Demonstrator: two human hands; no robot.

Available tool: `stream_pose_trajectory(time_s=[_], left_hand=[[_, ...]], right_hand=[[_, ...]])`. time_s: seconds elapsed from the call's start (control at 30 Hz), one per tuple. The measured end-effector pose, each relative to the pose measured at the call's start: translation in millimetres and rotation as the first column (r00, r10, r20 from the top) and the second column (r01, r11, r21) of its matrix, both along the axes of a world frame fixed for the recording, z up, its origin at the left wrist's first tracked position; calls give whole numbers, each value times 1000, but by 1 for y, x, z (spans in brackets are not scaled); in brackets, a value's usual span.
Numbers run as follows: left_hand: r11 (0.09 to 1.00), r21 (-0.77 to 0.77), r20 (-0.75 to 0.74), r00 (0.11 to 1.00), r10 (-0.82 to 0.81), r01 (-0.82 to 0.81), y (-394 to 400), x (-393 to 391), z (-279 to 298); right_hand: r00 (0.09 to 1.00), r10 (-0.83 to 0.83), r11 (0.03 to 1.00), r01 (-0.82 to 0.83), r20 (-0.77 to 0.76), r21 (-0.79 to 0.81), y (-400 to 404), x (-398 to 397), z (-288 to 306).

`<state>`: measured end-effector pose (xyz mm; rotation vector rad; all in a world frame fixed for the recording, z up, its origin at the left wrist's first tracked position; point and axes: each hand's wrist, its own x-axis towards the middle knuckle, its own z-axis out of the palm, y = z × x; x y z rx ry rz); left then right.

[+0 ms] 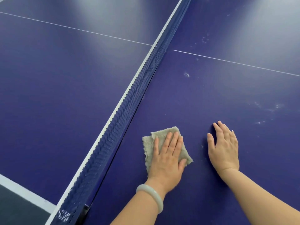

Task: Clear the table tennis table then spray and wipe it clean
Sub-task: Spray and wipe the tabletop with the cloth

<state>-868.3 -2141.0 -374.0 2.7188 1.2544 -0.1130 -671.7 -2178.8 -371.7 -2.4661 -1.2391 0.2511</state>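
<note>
On the blue table (211,95), just to the right of the net (129,101), a grey cloth (151,140) lies flat. The left hand (167,158) presses down on the cloth with its fingers stretched out and open, not gripping it. A pale bracelet (152,195) sits on that wrist. The right hand (224,148) rests flat and open on the bare table, near the cloth but not touching it. Small white wet spots (186,74) dot the table farther away, past both hands.
</note>
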Motion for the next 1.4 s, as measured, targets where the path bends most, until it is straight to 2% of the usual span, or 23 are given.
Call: stream_pose_trajectory(time_s=[0.17, 0.3, 0.5, 0.57, 0.87, 1.13, 1.23, 1.33, 1.4], left_hand=[[972, 21, -8, 972, 236, -236, -2, -81, 2], [978, -27, -29, 978, 206, -206, 20, -93, 7], [989, -48, -27, 990, 138, -139, 117, -32, 6], [988, -55, -51, 989, 140, -142, 127, -19, 6], [999, -20, 19, 999, 36, -35, -3, -76, -1], [997, -44, -66, 996, 59, -62, 97, 6, 6], [993, -44, -50, 993, 104, -106, 81, 21, 6], [997, -62, 32, 998, -46, 48, 12, 18, 8], [972, -185, 160, 981, -113, 142, -15, 19, 11]], right_hand=[[1000, -14, 1000, 14, 19, -10, 1, -2, -1], [999, -19, 1000, 19, 32, -15, 3, -1, -2], [999, -28, 1000, 29, 32, -12, 4, -2, -2], [999, -29, 1000, 29, 34, -9, 4, -1, -3], [999, -27, 1000, 26, 22, 8, 3, -3, 1], [999, -23, 1000, 23, 32, 18, 2, -1, -1], [999, -18, 1000, 17, 30, 15, 1, 0, -3], [1000, -19, 1000, 19, 17, 14, 1, -1, -1], [1000, -16, 1000, 15, 18, 17, 1, 0, -1]])
